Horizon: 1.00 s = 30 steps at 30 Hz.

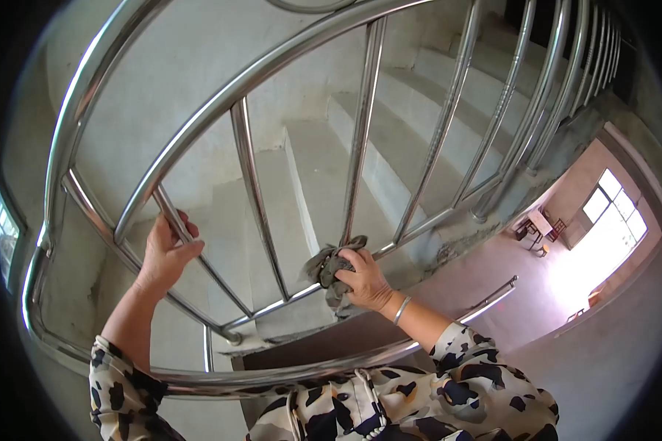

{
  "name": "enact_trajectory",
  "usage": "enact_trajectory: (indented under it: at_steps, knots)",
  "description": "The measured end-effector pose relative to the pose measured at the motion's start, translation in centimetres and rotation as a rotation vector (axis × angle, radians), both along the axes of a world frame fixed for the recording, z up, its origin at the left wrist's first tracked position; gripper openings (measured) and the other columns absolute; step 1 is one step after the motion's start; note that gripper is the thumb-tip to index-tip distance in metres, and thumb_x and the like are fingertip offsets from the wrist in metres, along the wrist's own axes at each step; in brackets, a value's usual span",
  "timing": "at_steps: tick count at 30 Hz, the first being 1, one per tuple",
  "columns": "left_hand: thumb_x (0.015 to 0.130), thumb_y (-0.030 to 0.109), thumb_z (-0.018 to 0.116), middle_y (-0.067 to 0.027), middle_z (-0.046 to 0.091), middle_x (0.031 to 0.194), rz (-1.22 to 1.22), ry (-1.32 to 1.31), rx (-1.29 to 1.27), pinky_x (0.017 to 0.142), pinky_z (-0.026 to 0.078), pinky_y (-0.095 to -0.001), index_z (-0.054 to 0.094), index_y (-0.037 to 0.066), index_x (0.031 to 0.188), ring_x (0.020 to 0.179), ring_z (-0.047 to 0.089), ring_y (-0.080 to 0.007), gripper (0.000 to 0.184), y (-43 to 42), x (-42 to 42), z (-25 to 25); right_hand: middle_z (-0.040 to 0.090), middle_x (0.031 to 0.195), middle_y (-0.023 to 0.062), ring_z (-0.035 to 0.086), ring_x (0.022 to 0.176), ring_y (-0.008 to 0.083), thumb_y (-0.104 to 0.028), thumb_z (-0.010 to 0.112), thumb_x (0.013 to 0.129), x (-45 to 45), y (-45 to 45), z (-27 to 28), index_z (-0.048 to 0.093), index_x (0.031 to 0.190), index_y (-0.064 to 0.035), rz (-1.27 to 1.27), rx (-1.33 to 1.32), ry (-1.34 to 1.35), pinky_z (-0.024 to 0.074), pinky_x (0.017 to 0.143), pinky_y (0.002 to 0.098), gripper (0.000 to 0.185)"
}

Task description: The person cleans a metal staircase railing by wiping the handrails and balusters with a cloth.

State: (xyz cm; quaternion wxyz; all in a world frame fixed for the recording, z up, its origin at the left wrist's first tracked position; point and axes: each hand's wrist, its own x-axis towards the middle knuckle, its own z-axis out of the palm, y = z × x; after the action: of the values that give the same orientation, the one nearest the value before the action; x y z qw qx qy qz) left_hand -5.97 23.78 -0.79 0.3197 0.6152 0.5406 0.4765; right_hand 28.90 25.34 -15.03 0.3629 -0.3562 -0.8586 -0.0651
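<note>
Clutching bunched cloth in right hand, pressed onto lower rail at grip. Left of it, holding bar with left hand. Probably wiping; next, needs steady pressure along lower rail. Facing stairs beyond grip.

Grey concrete steps climb toward the right, pale wall behind. Small window far left. Lower right, I see a room below: pinkish floor, table, dark chair beside it, bright paned window.
</note>
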Motion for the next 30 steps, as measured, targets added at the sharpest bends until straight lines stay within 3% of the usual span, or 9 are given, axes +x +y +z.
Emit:
enact_trajectory:
  at_steps: [5, 9, 12, 14, 15, 19, 22, 24, 30]
  knots:
    - [0.069, 0.004, 0.064, -0.0047, 0.052, 0.092, -0.025, 0.039, -0.012, 0.075, 0.043, -0.0269, 0.042, 0.002, 0.106, 0.086, 0.051, -0.0125, 0.043, -0.3, -0.2, 0.5, 0.053, 0.106, 0.0165, 0.054, 0.096, 0.0363, 0.001, 0.056, 0.060, 0.5, 0.1, 2.5, 0.059, 0.092, -0.0050, 0.091, -0.185, 0.186, 0.0465, 0.083, 0.0387, 0.032]
    - [0.072, 0.003, 0.061, -0.0026, 0.052, 0.094, -0.024, 0.061, -0.045, 0.074, 0.043, -0.0258, 0.041, 0.005, 0.109, 0.086, 0.051, -0.0110, 0.042, -0.3, 0.0, 0.4, 0.057, 0.095, 0.0191, 0.056, 0.084, 0.0366, 0.006, 0.052, 0.058, -0.4, 1.9, 16.0, 0.058, 0.095, -0.0003, -0.079, 0.419, 0.514, 0.0467, 0.076, 0.0398, 0.038]
    - [0.074, 0.006, 0.061, -0.0024, 0.052, 0.096, -0.040, 0.077, -0.055, 0.075, 0.043, -0.0256, 0.041, 0.005, 0.110, 0.086, 0.051, -0.0103, 0.041, -0.3, -0.3, 0.5, 0.055, 0.106, 0.0176, 0.056, 0.089, 0.0350, 0.003, 0.054, 0.058, -1.0, 3.5, 23.5, 0.059, 0.100, -0.0029, 0.046, 0.747, 0.469, 0.0474, 0.076, 0.0395, 0.043]
    - [0.074, 0.007, 0.061, -0.0025, 0.053, 0.096, -0.049, 0.047, -0.040, 0.075, 0.042, -0.0254, 0.041, 0.005, 0.110, 0.086, 0.050, -0.0101, 0.041, -0.3, -0.1, 0.5, 0.052, 0.114, 0.0136, 0.054, 0.104, 0.0264, 0.019, 0.059, 0.056, -3.0, 4.4, 23.5, 0.060, 0.106, -0.0061, 0.332, 0.623, 0.488, 0.0441, 0.090, 0.0298, 0.056]
    - [0.075, 0.008, 0.061, -0.0025, 0.053, 0.097, -0.055, 0.054, -0.047, 0.075, 0.042, -0.0257, 0.041, 0.005, 0.111, 0.086, 0.050, -0.0102, 0.041, -0.4, -0.1, 0.6, 0.049, 0.123, 0.0195, 0.051, 0.111, 0.0348, 0.002, 0.056, 0.061, -2.3, 4.4, 21.5, 0.058, 0.105, -0.0033, 0.000, 0.730, 0.314, 0.0395, 0.095, 0.0380, 0.045]
    - [0.075, 0.008, 0.061, -0.0028, 0.052, 0.097, -0.041, 0.055, -0.070, 0.075, 0.042, -0.0256, 0.041, 0.005, 0.111, 0.087, 0.050, -0.0102, 0.042, -0.6, 0.2, 0.9, 0.037, 0.125, 0.0338, 0.042, 0.113, 0.0510, -0.002, 0.053, 0.062, -1.5, 3.5, 7.6, 0.056, 0.098, -0.0004, -0.060, 0.390, 0.369, 0.0385, 0.096, 0.0459, 0.037]
    - [0.075, 0.006, 0.061, -0.0030, 0.052, 0.097, -0.036, 0.051, -0.051, 0.076, 0.042, -0.0253, 0.041, 0.005, 0.111, 0.087, 0.050, -0.0103, 0.041, -0.4, 0.1, 0.6, 0.033, 0.126, 0.0347, 0.039, 0.116, 0.0501, 0.000, 0.056, 0.061, -0.4, 0.9, -3.6, 0.058, 0.100, -0.0041, -0.129, -0.108, 0.173, 0.0386, 0.096, 0.0440, 0.039]
    - [0.075, 0.005, 0.060, -0.0031, 0.052, 0.097, -0.036, 0.045, -0.044, 0.076, 0.042, -0.0254, 0.041, 0.005, 0.111, 0.087, 0.050, -0.0107, 0.041, -0.3, 0.0, 0.5, 0.030, 0.129, 0.0326, 0.039, 0.115, 0.0489, 0.001, 0.058, 0.060, -1.6, -0.7, -5.0, 0.060, 0.099, -0.0092, -0.178, -0.190, 0.020, 0.0413, 0.093, 0.0422, 0.040]
    - [0.074, 0.003, 0.062, -0.0040, 0.052, 0.095, -0.022, 0.056, -0.006, 0.077, 0.043, -0.0266, 0.041, 0.004, 0.111, 0.090, 0.051, -0.0125, 0.043, 0.4, -0.5, -0.3, 0.057, 0.106, 0.0214, 0.057, 0.100, 0.0352, 0.004, 0.052, 0.064, -3.4, -0.7, 3.1, 0.062, 0.100, -0.0053, -0.345, -0.729, -0.125, 0.0463, 0.086, 0.0381, 0.039]
